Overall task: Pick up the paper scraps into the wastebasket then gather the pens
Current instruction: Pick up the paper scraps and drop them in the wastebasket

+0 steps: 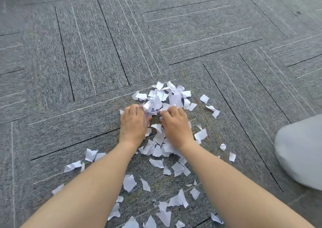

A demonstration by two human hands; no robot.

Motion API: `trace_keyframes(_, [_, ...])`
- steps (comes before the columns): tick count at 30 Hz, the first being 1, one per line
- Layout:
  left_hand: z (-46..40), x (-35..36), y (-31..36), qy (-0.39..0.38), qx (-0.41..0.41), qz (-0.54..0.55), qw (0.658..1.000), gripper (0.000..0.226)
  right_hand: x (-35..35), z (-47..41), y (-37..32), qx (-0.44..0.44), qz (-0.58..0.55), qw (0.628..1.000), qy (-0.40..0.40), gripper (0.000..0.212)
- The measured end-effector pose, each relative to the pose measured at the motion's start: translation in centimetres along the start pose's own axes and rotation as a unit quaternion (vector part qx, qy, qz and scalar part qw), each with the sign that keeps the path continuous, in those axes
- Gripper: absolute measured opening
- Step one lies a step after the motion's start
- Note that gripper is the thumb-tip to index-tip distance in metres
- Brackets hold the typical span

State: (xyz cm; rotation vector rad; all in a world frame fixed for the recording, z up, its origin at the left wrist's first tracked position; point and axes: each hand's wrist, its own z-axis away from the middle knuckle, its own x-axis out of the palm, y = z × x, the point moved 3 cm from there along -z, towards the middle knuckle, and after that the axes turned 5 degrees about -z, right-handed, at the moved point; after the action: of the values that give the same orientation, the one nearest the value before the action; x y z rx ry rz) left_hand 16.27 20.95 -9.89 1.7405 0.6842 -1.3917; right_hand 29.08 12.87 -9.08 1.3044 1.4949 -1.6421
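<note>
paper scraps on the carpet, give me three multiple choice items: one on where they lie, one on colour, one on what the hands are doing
1. Where do the paper scraps lie?
A. in a wastebasket
B. on the grey carpet floor
C. on a wooden desk

2. What colour are the scraps?
A. white
B. yellow
C. red

3. What are the two hands doing?
A. resting in the lap
B. each holding a pen
C. pressing palms down into the heap, side by side

Answers:
1 B: the scraps are strewn over the carpet, and no wastebasket is in view.
2 A: every piece looks white against the grey tiles.
3 C: the left hand and the right hand lie on the heap with fingers curled among the scraps; whether either grip has closed on paper cannot be told through the blur.
</note>
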Motion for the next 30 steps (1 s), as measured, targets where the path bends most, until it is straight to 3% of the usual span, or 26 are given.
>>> trace_keyframes(4, [0.5,-0.2,0.8,0.012,0.031,0.006,0.999,0.018,-0.4,0.6,-0.7,0.026,-0.024,0.999,-0.032,0.015])
trace_keyframes(7, [1.6,-0.7,2.0,-0.022,0.039,0.061,0.997,0.03,-1.2,2.2,-1.1,0.052,-0.094,0.989,-0.101,0.015])
trace_keyframes(9, [2.3,-1.6,3.1,-0.027,0.014,0.112,0.993,0.033,-2.5,3.3,-0.9,0.103,-0.156,0.977,-0.099,0.013])
trace_keyframes(15, [1.4,-6.6,9.4,0.007,-0.072,0.298,0.952,0.038,-11.4,3.6,1.4,0.151,-0.242,0.958,0.0,0.017])
trace_keyframes(21, [-1.2,-13.6,22.0,0.045,0.033,0.425,0.903,0.038,-27.2,5.1,4.7,0.129,-0.203,0.951,0.192,0.018])
trace_keyframes(27, [-0.9,-18.4,38.1,-0.031,0.105,0.54,0.834,0.036,-38.8,12.3,11.6,0.205,-0.178,0.903,0.334,0.016])
trace_keyframes(30, [0.1,-18.3,44.7,-0.095,0.11,0.546,0.825,0.033,-42.1,16.1,15.3,0.266,-0.175,0.878,0.357,0.019])
